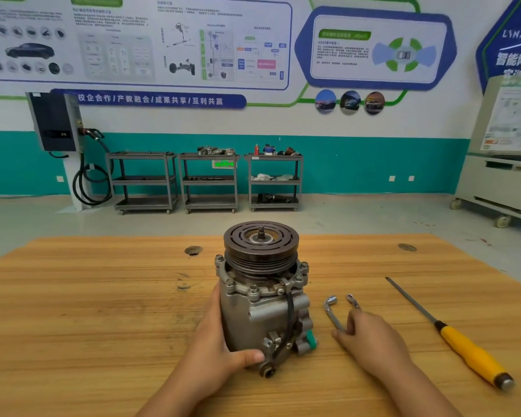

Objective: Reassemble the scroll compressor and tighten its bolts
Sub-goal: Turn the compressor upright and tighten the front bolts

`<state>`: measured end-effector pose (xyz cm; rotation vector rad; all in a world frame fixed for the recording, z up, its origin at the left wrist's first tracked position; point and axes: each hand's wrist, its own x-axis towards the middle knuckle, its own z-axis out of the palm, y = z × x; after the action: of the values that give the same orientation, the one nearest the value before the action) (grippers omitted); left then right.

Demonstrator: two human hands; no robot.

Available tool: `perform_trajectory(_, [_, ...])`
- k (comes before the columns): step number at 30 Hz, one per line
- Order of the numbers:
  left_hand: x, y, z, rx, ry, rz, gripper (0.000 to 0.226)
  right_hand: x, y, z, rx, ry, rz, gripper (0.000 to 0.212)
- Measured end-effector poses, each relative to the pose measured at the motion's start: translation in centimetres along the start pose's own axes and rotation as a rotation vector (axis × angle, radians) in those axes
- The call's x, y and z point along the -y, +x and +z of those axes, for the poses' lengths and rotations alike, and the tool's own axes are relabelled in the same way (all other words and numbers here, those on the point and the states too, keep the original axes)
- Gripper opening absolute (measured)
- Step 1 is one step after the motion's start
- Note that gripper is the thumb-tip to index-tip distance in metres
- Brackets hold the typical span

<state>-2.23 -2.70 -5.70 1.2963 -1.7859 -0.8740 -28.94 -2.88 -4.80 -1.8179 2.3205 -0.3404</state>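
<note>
The grey scroll compressor (262, 299) stands upright on the wooden table (103, 311), its dark pulley facing up. Several bolts ring the flange under the pulley. My left hand (220, 344) grips the housing's lower left side, thumb across the front. To the right lie two small metal wrenches: an L-shaped socket wrench (330, 311) and a thin spanner (353, 301). My right hand (370, 338) lies over their near ends, fingers curled around the L-shaped wrench's handle.
A long screwdriver (451, 335) with a yellow handle lies diagonally at the right of the table. Two cable holes (193, 250) sit in the tabletop's far side. Three metal carts (208, 182) and a charging unit (57, 124) stand against the far wall.
</note>
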Motion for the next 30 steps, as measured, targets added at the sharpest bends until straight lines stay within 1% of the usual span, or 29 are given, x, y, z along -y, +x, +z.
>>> perform_trajectory(2, [0.1, 0.4, 0.4, 0.009, -0.052, -0.008, 0.140, 0.3, 0.1, 0.1, -0.047, -0.034, -0.029, 0.025])
perform_trajectory(4, [0.4, 0.6, 0.5, 0.006, -0.074, -0.013, 0.144, 0.4, 0.2, 0.2, -0.068, -0.045, -0.029, 0.023])
perform_trajectory(7, [0.8, 1.1, 0.4, 0.001, -0.077, 0.020, 0.135, 0.5, 0.2, 0.3, -0.080, -0.046, -0.020, 0.022])
perform_trajectory(10, [0.9, 1.7, 0.4, 0.006, -0.068, 0.015, 0.125, 0.3, 0.2, 0.6, -0.133, 0.077, -0.001, 0.026])
perform_trajectory(12, [0.9, 2.4, 0.4, 0.000, -0.059, 0.017, 0.115, 0.0, 0.2, 0.8, -0.188, 0.269, -0.016, 0.028])
perform_trajectory(14, [1.0, 3.1, 0.5, -0.002, -0.044, 0.020, 0.113, -0.1, 0.2, 0.6, -0.195, 0.552, -0.025, 0.029])
perform_trajectory(18, [1.2, 4.3, 0.5, -0.008, 0.012, -0.005, 0.110, 0.8, 0.2, -1.6, -0.084, 1.170, 0.011, 0.021])
perform_trajectory(20, [1.5, 4.8, 0.4, -0.017, 0.053, 0.010, 0.108, 2.0, 0.2, -3.5, -0.021, 1.440, -0.074, 0.019])
perform_trajectory(22, [1.7, 5.2, 0.5, -0.029, 0.097, 0.018, 0.105, 3.6, 0.1, -5.5, 0.056, 1.606, -0.225, 0.016])
perform_trajectory(24, [1.9, 5.1, 0.6, -0.064, 0.118, 0.028, 0.106, 5.4, -0.2, -7.3, 0.104, 1.680, -0.395, 0.017])
perform_trajectory(26, [2.2, 4.8, 0.7, -0.104, 0.150, 0.063, 0.104, 7.0, -0.2, -8.8, 0.078, 1.720, -0.528, 0.018])
perform_trajectory(28, [2.5, 4.8, 0.7, -0.122, 0.209, 0.093, 0.102, 8.2, 0.1, -10.0, 0.027, 1.749, -0.616, 0.015])
perform_trajectory(30, [2.5, 4.8, 0.6, -0.126, 0.218, 0.110, 0.098, 9.0, 0.7, -10.7, 0.010, 1.779, -0.674, 0.015])
